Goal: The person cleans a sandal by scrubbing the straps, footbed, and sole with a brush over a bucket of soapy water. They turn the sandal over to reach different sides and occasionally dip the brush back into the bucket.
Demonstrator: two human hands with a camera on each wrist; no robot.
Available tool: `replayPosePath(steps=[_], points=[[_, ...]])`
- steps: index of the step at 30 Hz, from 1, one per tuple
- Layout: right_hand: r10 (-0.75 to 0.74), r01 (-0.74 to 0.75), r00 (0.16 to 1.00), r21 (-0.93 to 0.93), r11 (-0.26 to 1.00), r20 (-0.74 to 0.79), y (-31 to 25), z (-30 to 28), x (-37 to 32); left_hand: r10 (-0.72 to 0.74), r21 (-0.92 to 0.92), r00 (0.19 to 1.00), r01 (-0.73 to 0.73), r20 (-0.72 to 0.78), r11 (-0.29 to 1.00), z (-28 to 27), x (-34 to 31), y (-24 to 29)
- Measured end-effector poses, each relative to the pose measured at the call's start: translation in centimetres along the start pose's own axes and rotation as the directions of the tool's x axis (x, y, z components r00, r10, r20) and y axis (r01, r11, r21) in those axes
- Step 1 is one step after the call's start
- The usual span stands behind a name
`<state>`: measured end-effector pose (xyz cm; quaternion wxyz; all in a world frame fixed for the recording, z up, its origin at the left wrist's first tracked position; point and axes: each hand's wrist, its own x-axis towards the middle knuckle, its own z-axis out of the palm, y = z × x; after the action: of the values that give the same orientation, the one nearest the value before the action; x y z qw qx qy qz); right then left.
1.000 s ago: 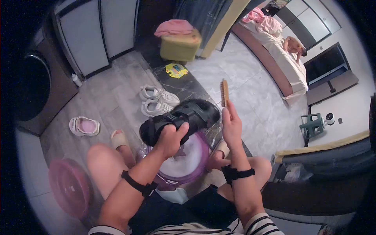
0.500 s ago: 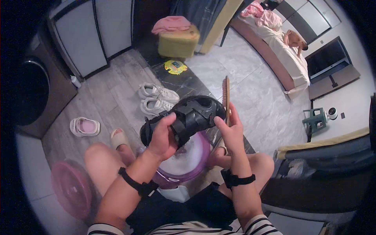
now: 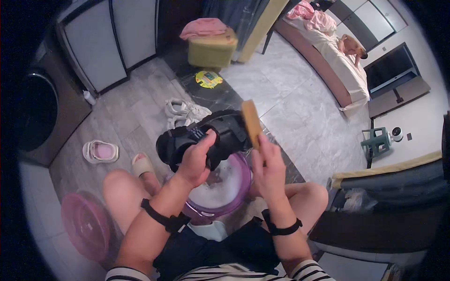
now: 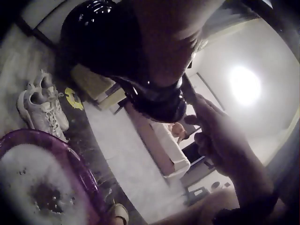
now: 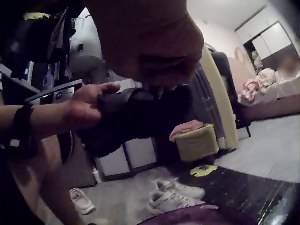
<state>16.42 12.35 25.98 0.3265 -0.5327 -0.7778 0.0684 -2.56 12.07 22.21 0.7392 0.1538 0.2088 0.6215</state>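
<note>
My left hand grips a black shoe with straps, thumb on top, holding it tilted above the basin. In my right hand is a wooden scrub brush, its plain back turned towards the head camera. The brush lies right at the shoe's right end, bristles hidden from the head view. In the left wrist view the wet, shiny shoe hangs from the hand. A purple basin of foamy water stands below, between the legs.
A pair of white sneakers stands beyond the shoe. Leftward are a white clog and a pink basin. A yellow stool bears pink cloth. Another person is on the bed at the far right.
The brush has come from standing upright, apart from the shoe, to leaning left against its end, its back now facing up. The shoe has shifted slightly left in my left hand.
</note>
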Motion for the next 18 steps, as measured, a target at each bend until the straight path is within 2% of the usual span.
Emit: replayPosePath(steps=[3,4,7,9,10,11,12,15,16,18], points=[[0.002,-0.004,0.992,0.020,1.000,0.125,-1.5,0.7,-1.9,0.011,0.023,1.000,-0.011,-0.010,1.000,-0.3,-0.2,-0.4],[-0.117,0.109,0.985,0.066,0.992,0.125,-1.6,1.0,-2.6,0.009,0.021,1.000,-0.008,-0.018,1.000,-0.6,-0.3,-0.7],[-0.117,0.090,0.971,0.135,0.987,0.207,-1.4,1.3,-2.9,0.000,0.059,0.998,0.004,-0.056,0.998,-0.9,-0.5,-0.8],[0.011,-0.034,0.982,0.123,0.992,0.187,-0.5,1.8,-1.7,0.001,0.110,0.994,0.011,-0.111,0.994,-0.2,-0.6,-1.3],[0.065,-0.089,0.982,0.134,0.987,0.179,-0.9,1.9,-1.5,0.011,0.119,0.996,0.000,-0.087,0.993,0.7,-0.9,-1.1],[0.118,-0.143,0.978,0.144,0.979,0.170,-1.4,2.1,-1.3,0.012,0.059,0.997,-0.007,-0.070,0.998,0.5,-0.7,-1.1],[-0.034,0.020,0.997,0.186,0.982,0.070,-1.4,3.0,-2.5,0.015,-0.003,0.998,-0.015,-0.056,1.000,0.0,-0.4,-1.0],[-0.049,0.031,0.986,0.109,0.994,0.159,-1.0,3.0,-3.5,0.020,-0.115,0.998,-0.026,-0.051,0.993,-0.2,-0.1,0.2],[0.062,-0.079,0.975,0.073,0.994,0.213,-0.6,2.9,-2.9,0.025,-0.147,0.998,-0.033,-0.052,0.989,0.1,0.0,0.0],[0.046,-0.065,0.989,0.130,0.989,0.144,-1.6,3.5,-3.4,0.025,-0.202,0.998,-0.038,-0.065,0.979,0.1,0.1,-0.4]])
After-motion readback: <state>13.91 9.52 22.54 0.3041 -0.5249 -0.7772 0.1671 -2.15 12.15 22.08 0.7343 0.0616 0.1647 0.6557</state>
